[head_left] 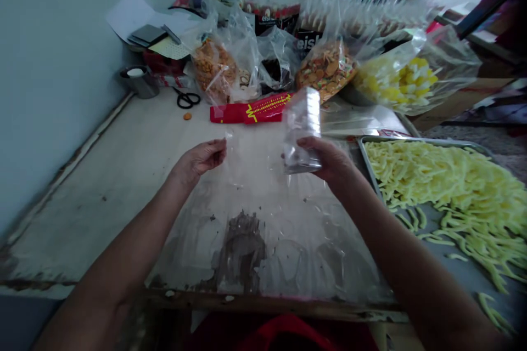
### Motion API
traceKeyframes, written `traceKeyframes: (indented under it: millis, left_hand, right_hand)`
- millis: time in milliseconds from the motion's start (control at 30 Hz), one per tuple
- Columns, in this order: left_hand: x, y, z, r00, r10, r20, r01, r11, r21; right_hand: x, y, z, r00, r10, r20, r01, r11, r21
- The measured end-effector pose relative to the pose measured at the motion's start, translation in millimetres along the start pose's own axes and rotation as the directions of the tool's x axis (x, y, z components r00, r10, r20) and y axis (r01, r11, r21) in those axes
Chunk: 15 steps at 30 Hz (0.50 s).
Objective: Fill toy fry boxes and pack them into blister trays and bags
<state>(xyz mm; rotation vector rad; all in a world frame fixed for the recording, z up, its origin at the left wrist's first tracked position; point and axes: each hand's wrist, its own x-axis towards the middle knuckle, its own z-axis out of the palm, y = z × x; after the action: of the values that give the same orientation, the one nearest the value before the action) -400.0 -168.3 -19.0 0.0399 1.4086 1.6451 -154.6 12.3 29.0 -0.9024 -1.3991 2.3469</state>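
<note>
My left hand (209, 157) is closed in a pinch on the edge of a thin clear plastic bag (234, 160), held just above the worn white tabletop (135, 197). Fingers and thumb of my right hand (329, 160) grip a stack of clear plastic bags (302, 131), slightly blurred. Beneath both hands, more clear bags (288, 252) lie flat across the table. A red packet with yellow markings (251, 111) rests just beyond them, partly behind the stack.
On the right, a metal tray (373, 175) holds pale yellow snack sticks (448, 181). Bagged snacks (327, 68) line the back. Black-handled scissors (188, 100) and a grey cup (140, 82) sit at back left, beside the wall (61, 66).
</note>
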Motion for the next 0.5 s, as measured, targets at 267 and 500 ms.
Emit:
traceKeyframes:
  millis: [267,500]
  left_hand:
    - [11.5,-24.1,14.2,0.999,0.041,-0.032,-0.019,0.857,0.515]
    - [-40.6,12.8,54.7,0.918,0.36,0.168,-0.396,0.796,0.458]
  right_hand:
    - [-24.7,-31.0,-27.8,0.986,-0.161,-0.044,0.151,0.972,-0.18]
    - [10.0,-6.6,20.1,0.921,-0.388,0.025,0.341,0.774,-0.533]
